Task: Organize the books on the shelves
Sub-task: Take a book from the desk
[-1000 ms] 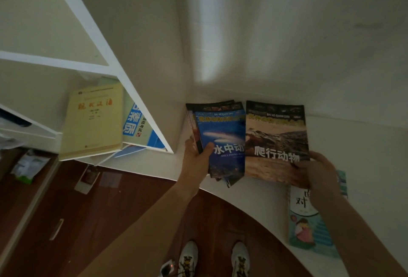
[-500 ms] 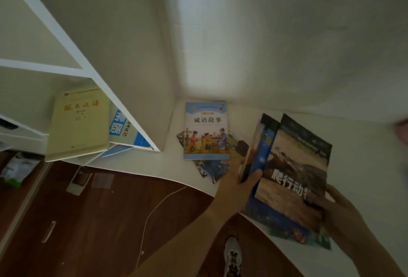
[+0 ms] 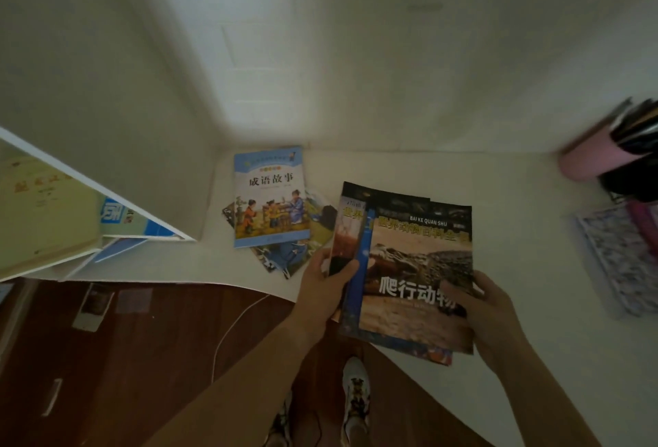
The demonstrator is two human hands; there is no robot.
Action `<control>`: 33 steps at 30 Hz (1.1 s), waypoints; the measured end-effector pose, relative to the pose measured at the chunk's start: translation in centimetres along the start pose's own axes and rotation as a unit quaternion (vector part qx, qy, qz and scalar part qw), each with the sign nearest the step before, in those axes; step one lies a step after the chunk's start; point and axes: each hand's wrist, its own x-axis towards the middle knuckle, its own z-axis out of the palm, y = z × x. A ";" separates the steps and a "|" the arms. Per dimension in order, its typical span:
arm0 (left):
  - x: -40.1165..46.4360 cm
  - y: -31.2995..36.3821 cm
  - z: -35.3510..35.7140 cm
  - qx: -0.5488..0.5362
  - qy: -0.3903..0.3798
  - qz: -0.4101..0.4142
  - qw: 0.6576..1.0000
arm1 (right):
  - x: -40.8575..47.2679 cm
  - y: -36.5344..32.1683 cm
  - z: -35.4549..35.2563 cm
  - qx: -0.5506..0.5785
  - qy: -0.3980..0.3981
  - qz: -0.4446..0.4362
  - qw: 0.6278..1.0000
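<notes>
Both hands have swung the animal-book stack (image 3: 409,268) toward lower centre, off the pile now exposed upper left, left hand (image 3: 327,290) gripping its left edge, right hand (image 3: 487,307) the right, long axis pointing up-frame.

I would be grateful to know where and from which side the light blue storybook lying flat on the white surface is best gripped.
Probably by its near bottom edge, coming from the front. The storybook lies flat on other loose books, so that edge is slightly raised and fingers can slip under. Its far edge sits near the back wall, and its left side is close to the shelf panel. Both hands are busy with the animal books.
</notes>
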 end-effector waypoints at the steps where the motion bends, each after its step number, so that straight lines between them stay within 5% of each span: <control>1: -0.1 -0.2 0.3 0.000 0.008 0.001 1.000 | 0.0 0.1 -0.3 -0.004 0.001 0.002 1.000; 9: -0.4 -0.6 1.7 -0.006 -0.001 0.009 1.000 | 0.2 0.6 -1.5 -0.016 -0.010 -0.001 1.000; 18: -1.3 0.5 3.1 0.053 -0.103 0.050 0.992 | 0.4 0.3 0.8 -0.132 -0.026 -0.069 0.988; 25: -2.1 2.8 1.9 0.053 -0.185 0.078 0.978 | 0.0 -3.3 0.3 0.066 -0.050 -0.014 0.996; 30: -2.8 5.1 3.4 0.082 -0.242 0.183 0.949 | -0.9 -6.4 -1.8 0.040 -0.081 -0.193 0.977; 33: -2.6 4.9 4.8 0.069 -0.244 0.213 0.944 | -0.5 -5.8 -2.3 0.065 -0.064 -0.221 0.971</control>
